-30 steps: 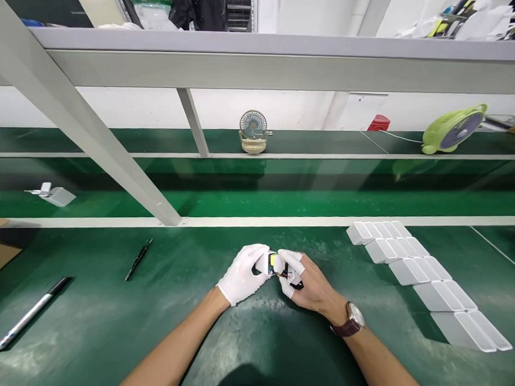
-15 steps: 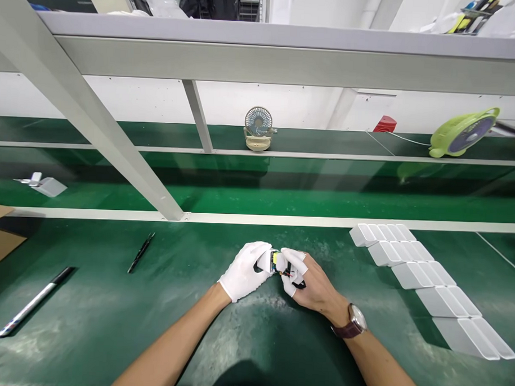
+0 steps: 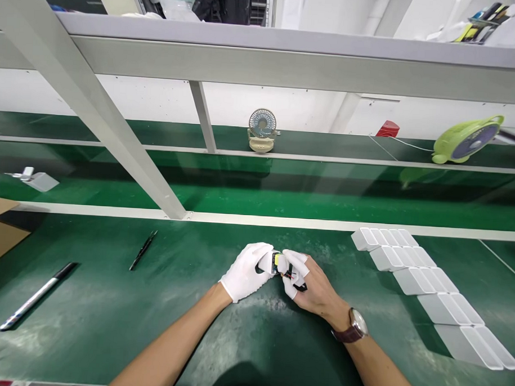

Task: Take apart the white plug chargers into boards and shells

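Fixed things sit slightly farther right in the frame than a second ago, because the camera's view has shifted a little; both hands keep nearly the same pose. Nearest, two bare forearms rise from the bottom edge over a dark green counter (image 3: 187,280), the right wrist wearing a watch (image 3: 357,323) with a dark strap. At the centre of the frame, just above the counter, is a small white device (image 3: 282,264) with a yellow patch, dark parts and thin wires, partly hidden by fingers. The left hand (image 3: 247,272), in a white glove, grasps its left side; the right hand (image 3: 311,282), with white covers on its fingers, pinches its right side. At lower left lies a silver marker (image 3: 36,298) with a black end, and beyond it a slim black pen-like tool (image 3: 143,250). Along the right side, white trays (image 3: 437,309) stand in five stepped rows. Brown cardboard (image 3: 4,241) shows at the left edge. Past the counter's pale rim runs a brighter green channel (image 3: 257,201), holding a small white object (image 3: 42,181) at left, while a pale beam (image 3: 112,131) slants across the upper left. On a farther ledge stand a small cream fan (image 3: 262,128) at upper centre, a red item (image 3: 387,129), and a lime-green fan (image 3: 466,139) at upper right.
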Available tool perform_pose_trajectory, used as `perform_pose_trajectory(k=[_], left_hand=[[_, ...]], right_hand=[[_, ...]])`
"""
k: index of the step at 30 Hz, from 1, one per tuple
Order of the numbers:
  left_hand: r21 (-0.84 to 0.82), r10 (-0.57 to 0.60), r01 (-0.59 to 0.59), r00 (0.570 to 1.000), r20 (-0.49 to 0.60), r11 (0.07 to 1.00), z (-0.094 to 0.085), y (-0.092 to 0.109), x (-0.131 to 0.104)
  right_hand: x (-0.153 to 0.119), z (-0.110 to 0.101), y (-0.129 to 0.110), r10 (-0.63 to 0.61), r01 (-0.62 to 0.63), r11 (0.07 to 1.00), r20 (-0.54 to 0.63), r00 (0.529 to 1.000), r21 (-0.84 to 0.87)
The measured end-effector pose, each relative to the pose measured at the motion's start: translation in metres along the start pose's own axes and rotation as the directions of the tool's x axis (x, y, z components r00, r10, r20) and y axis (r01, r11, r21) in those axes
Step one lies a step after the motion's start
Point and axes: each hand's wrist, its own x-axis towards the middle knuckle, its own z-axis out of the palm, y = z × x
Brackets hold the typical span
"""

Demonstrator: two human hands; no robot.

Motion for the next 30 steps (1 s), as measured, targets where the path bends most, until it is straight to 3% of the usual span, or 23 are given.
perform_pose_trajectory(k=[10,17,21,25,27,30], left_hand=[[-0.003,-0.033,0.033,0.998,0.047,0.999,0.0,0.0,0.0],[0.116,-0.045,0.037,0.997,0.066,0.993,-0.006,0.013,0.003],[-0.049,-0.206,0.215,0.968,0.141,0.975,-0.01,0.014,0.003],[-0.173,-0.32,0.331,0.943,0.089,0.928,-0.013,0.014,0.002],[-0.204,-0.288,0.281,0.958,-0.004,0.938,-0.014,0.016,0.002],[-0.152,-0.088,0.066,0.986,-0.139,0.986,-0.017,0.02,0.003]], right_hand=[[-0.003,0.007,0.004,0.036,-0.037,0.999,0.044,0.998,0.008],[-0.005,0.007,0.001,0.063,-0.063,0.998,-0.058,0.996,0.008],[-0.006,0.001,0.003,0.135,-0.134,0.978,0.007,0.991,0.16],[-0.005,0.007,0.004,0.187,-0.186,0.964,0.013,0.982,0.189],[-0.004,0.014,0.003,0.155,-0.159,0.976,0.037,0.987,0.149],[-0.004,0.022,0.001,0.083,-0.092,0.988,0.083,0.993,0.123]])
